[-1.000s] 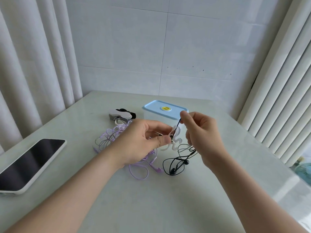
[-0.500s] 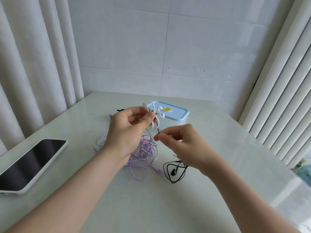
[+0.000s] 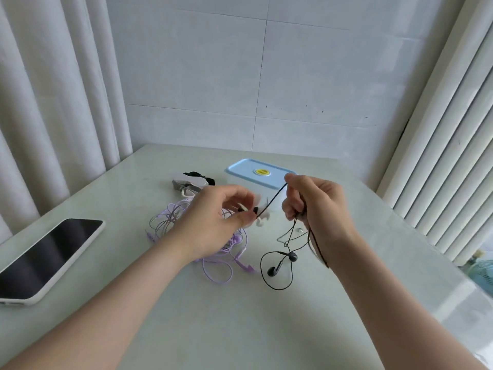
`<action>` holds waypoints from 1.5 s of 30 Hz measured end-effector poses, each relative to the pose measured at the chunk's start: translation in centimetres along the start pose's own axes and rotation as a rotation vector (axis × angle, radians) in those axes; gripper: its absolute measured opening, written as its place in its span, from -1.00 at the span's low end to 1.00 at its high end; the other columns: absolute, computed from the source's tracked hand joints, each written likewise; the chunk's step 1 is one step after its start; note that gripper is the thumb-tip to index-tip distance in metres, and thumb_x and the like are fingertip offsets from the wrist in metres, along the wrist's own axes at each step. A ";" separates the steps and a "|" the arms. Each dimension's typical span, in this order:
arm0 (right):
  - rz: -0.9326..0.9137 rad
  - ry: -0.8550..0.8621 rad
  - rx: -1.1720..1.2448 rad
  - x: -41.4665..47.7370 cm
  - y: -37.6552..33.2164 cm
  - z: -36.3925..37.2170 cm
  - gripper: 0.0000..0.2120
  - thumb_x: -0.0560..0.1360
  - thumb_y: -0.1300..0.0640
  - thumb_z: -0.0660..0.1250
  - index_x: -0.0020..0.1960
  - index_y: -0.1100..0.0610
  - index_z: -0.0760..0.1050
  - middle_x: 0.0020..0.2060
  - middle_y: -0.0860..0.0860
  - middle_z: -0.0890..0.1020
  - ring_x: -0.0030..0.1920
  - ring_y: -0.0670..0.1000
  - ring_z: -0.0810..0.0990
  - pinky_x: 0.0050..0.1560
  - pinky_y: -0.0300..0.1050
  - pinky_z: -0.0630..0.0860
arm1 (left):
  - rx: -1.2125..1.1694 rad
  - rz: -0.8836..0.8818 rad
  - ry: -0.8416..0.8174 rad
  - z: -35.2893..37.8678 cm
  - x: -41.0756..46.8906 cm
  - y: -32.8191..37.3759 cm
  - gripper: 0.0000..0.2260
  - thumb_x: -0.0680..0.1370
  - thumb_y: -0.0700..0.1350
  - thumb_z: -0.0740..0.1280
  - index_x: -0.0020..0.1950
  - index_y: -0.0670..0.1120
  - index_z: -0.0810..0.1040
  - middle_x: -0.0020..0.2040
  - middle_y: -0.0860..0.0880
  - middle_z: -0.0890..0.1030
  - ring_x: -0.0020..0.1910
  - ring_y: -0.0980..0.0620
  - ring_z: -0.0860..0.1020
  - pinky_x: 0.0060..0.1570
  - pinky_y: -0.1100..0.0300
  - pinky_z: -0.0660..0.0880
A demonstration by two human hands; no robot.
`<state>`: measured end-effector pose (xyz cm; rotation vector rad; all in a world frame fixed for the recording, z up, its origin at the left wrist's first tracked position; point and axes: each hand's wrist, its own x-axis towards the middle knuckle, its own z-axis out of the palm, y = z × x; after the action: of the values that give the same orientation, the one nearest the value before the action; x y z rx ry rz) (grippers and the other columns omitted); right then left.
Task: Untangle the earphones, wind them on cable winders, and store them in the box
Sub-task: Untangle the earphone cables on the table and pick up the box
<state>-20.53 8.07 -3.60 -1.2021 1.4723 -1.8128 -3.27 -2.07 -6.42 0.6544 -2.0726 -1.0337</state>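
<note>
My left hand (image 3: 213, 225) pinches a white cable winder (image 3: 262, 216) above the table, partly hidden by my fingers. A black earphone cable (image 3: 277, 265) runs taut from the winder up to my right hand (image 3: 317, 209), which grips it, then hangs down to the table where its two earbuds and a loop lie. A tangle of purple earphones (image 3: 221, 259) lies under my left hand. The box (image 3: 260, 173), with a light blue lid and a yellow sticker, stands closed behind my hands.
A pile of more cable winders (image 3: 190, 181), white, grey and black, lies left of the box. A phone (image 3: 45, 256) in a white case rests face up at the table's left edge. Curtains hang on both sides and a tiled wall is behind.
My left hand has dropped with the winder from above the box. My right hand has risen to the right, pulling the black cable taut again, and more slack cable lies on the table.
</note>
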 end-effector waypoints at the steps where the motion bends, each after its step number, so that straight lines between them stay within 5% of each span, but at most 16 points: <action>1: -0.009 0.029 -0.022 0.2 0.2 -0.1 -0.53 0.61 0.14 0.36 -0.45 0.20 0.40 -0.47 0.04 0.34 -0.35 0.08 0.36 -0.30 -0.10 0.35 | 0.029 0.009 -0.044 0.1 -0.1 0.1 -0.83 0.56 -0.21 0.52 0.08 0.02 0.70 -0.03 0.16 0.74 -0.02 0.20 0.68 0.01 0.43 0.49; 5: -0.043 0.134 -0.276 0.8 1.5 -0.6 -0.63 0.60 0.02 0.41 -0.31 0.20 0.57 -0.47 0.04 0.37 -0.41 0.02 0.30 -0.33 -0.14 0.28 | 0.090 0.008 -0.177 0.3 -0.1 0.4 -0.83 0.58 -0.16 0.51 0.14 0.02 0.69 0.04 0.16 0.73 0.08 0.17 0.68 0.16 0.31 0.54; 8: -0.102 0.148 -0.471 1.0 2.5 -0.9 -0.62 0.62 -0.06 0.40 -0.26 0.16 0.60 -0.56 -0.13 0.30 -0.51 -0.09 0.22 -0.40 -0.20 0.21 | -0.026 -0.026 -0.177 -0.1 -0.3 0.8 -0.81 0.55 -0.19 0.53 0.14 0.00 0.69 0.05 0.11 0.74 0.08 0.16 0.69 0.06 0.41 0.50; 13: -0.280 0.144 -0.357 1.0 2.1 -0.7 -0.63 0.63 -0.10 0.41 -0.19 0.16 0.63 -0.50 -0.07 0.27 -0.44 -0.04 0.20 -0.41 -0.19 0.18 | 0.032 -0.017 -0.205 -0.1 -0.4 1.1 -0.84 0.53 -0.16 0.56 0.08 0.01 0.71 -0.01 0.16 0.75 0.01 0.24 0.68 -0.05 0.50 0.45; 17: -0.202 0.203 -0.629 1.4 3.4 -1.0 -0.59 0.61 -0.11 0.40 -0.25 0.17 0.62 -0.55 -0.02 0.35 -0.44 -0.02 0.28 -0.34 -0.15 0.26 | -0.095 -0.032 -0.213 -0.4 -0.4 1.5 -0.81 0.53 -0.22 0.55 0.12 -0.07 0.70 0.03 0.07 0.76 0.06 0.13 0.72 0.08 0.37 0.57; 20: -0.049 0.088 -0.852 1.2 4.2 -1.0 -0.62 0.58 -0.11 0.38 -0.30 0.10 0.62 -0.61 -0.05 0.38 -0.43 0.02 0.36 -0.34 -0.10 0.35 | -0.277 -0.080 -0.082 -0.5 -0.3 1.0 -0.80 0.51 -0.26 0.55 0.11 -0.11 0.70 0.05 -0.02 0.77 0.06 0.00 0.74 0.12 0.23 0.63; 23: -0.045 -0.032 -0.925 0.7 4.0 -0.3 -0.63 0.61 -0.12 0.32 -0.27 0.06 0.62 -0.60 -0.13 0.44 -0.41 0.04 0.41 -0.29 -0.06 0.43 | -0.421 -0.150 0.093 -0.2 -0.1 0.7 -0.80 0.50 -0.23 0.55 0.10 -0.09 0.71 0.01 0.00 0.78 -0.03 0.10 0.73 -0.03 0.33 0.59; 26: -0.145 -0.140 -0.947 -0.2 3.4 0.9 -0.60 0.65 -0.11 0.24 -0.24 0.09 0.59 -0.52 -0.14 0.49 -0.38 0.05 0.44 -0.19 0.02 0.56 | -0.563 -0.207 0.230 0.2 0.1 1.0 -0.82 0.52 -0.21 0.53 0.12 -0.09 0.71 -0.06 0.02 0.78 -0.13 0.18 0.68 -0.17 0.37 0.50; 32: -0.359 -0.289 -0.935 -1.7 3.2 2.7 -0.59 0.65 -0.11 0.11 -0.17 0.13 0.52 -0.40 0.03 0.53 -0.30 0.12 0.48 -0.26 0.16 0.56 | -0.646 -0.289 0.326 0.4 0.2 0.8 -0.88 0.51 -0.12 0.55 0.04 -0.03 0.72 -0.12 0.06 0.76 -0.20 0.22 0.66 -0.10 0.21 0.43; 39: -0.515 -0.265 -0.768 -2.1 2.2 2.9 -0.86 0.62 0.09 0.23 -0.10 0.01 0.49 -0.27 -0.12 0.55 -0.24 0.01 0.50 -0.26 0.14 0.54 | -0.318 -0.130 0.285 0.0 0.2 0.2 -0.87 0.56 -0.23 0.52 0.07 -0.09 0.66 0.00 0.05 0.72 0.00 0.21 0.68 -0.02 0.38 0.54; 45: -0.354 -0.120 -0.586 -1.7 1.4 2.5 -0.81 0.66 0.23 0.24 -0.10 0.10 0.54 -0.44 -0.28 0.51 -0.43 -0.10 0.41 -0.36 -0.33 0.26 | -0.433 -0.172 0.045 -0.3 -0.1 0.3 -0.88 0.62 -0.19 0.43 0.15 -0.08 0.61 -0.01 -0.05 0.69 -0.28 0.15 0.63 -0.28 0.45 0.45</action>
<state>-17.76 7.84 -5.41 -1.9207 1.8814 -1.5122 -3.02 -2.02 -6.10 0.6291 -1.6949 -1.4936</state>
